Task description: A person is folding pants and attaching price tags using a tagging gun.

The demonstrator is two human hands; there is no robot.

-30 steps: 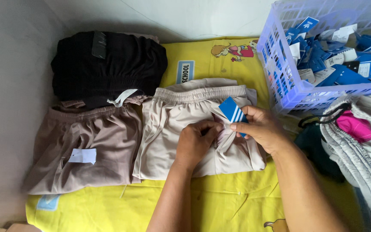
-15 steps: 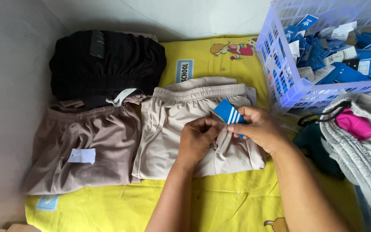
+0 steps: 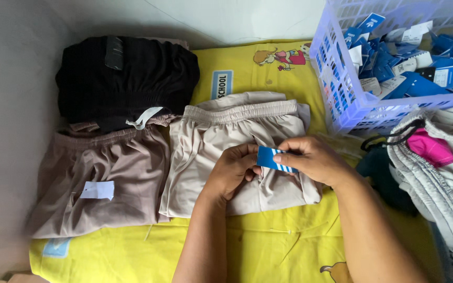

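Head view — blue tag long axis roughly left-right, pinched between left hand and right hand.

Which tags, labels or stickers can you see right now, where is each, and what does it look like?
Blue tag: rectangular card with white stripes, held between left hand and right hand over the beige shorts.
White label: blank rectangle on the brown shorts, left.
Blue and white tags: a loose heap in the lilac basket, top right.
Blue patch: printed rectangle on the yellow sheet.
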